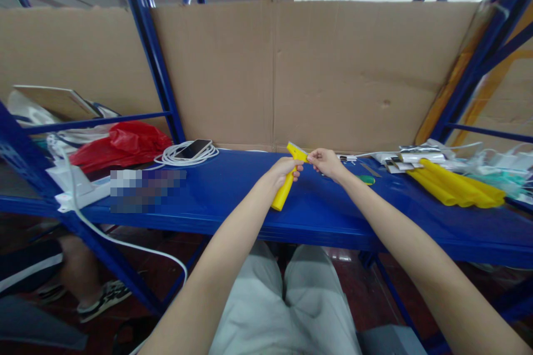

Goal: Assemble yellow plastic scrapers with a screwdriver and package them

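My left hand (285, 171) is wrapped round the handle of a yellow scraper (283, 194), just below its wide head. The tool is tilted above the blue shelf, head up and away from me, with a pale edge along the top of the head. At the right end of that head, the fingertips of my right hand (326, 162) are pinched together. Whether a small part sits between them is hidden. Beyond my right wrist lie small dark and metal pieces (347, 158) and a green-and-yellow round item (366, 179).
Several yellow handles (456, 183) lie on the blue shelf (233, 188) at right, beside silvery-white packets (420, 155). Leftward are a phone (194, 149) on a coiled white cable (166, 156) and a red bag (125, 144). Cardboard (333, 77) stands behind. Another person's leg (79, 266) shows lower left.
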`<state>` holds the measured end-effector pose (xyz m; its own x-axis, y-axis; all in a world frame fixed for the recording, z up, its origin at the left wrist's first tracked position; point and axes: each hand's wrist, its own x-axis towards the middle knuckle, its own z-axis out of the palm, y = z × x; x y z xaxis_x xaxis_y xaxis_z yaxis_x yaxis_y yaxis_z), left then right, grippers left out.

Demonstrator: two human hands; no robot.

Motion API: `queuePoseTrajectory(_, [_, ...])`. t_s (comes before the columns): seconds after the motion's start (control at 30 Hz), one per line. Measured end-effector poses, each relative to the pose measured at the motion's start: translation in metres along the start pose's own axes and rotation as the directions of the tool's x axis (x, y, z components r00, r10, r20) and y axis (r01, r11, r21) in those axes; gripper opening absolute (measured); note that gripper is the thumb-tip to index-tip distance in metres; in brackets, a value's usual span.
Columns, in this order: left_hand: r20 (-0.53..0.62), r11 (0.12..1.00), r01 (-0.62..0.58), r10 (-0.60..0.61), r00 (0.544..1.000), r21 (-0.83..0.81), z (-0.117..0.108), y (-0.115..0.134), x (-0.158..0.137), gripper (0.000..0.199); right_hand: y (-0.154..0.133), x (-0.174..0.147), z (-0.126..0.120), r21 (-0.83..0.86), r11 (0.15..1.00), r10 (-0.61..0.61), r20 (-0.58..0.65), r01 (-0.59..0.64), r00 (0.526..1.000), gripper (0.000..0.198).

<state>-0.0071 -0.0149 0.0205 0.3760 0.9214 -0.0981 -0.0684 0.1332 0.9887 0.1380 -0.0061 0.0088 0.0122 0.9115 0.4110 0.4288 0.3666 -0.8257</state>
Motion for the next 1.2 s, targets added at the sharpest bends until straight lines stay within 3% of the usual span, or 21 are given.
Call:
queuePoseTrajectory(0.23, [0.026,0.999,0.012,-0.011,1.0,-0.032,-0.002,0.0,0.0,0.015,0.009,0.003,-0.003,-0.013,0.994,-0.11,0.008,0.11,0.994,0.021])
queuePoseTrajectory(0.4, [0.041,0.999,0.022,-0.02,0.999,-0.049,-0.002,0.0,-0.001,0.015,0.006,0.003,-0.004,-0.131,0.98,-0.159,-0.034,0.153,0.987,0.012])
queuePoseTrajectory(0.77, [0.047,0.998,0.035,-0.033,0.998,-0.046,0.0,0.003,-0.005,0.016,0.011,0.005,-0.003,-0.156,0.978,-0.15,-0.063,0.138,0.987,0.012])
queuePoseTrajectory(0.97, [0.087,0.997,0.025,-0.019,0.996,-0.073,-0.001,0.003,-0.006,0.015,0.026,0.015,0.001,-0.22,0.97,-0.143,-0.172,0.103,0.975,0.014])
queuePoseTrajectory(1.2, [0.087,0.995,0.014,-0.005,0.996,-0.095,0.0,0.004,-0.006,0.014,0.036,0.019,0.005,-0.106,0.988,-0.119,-0.103,0.108,0.988,0.019])
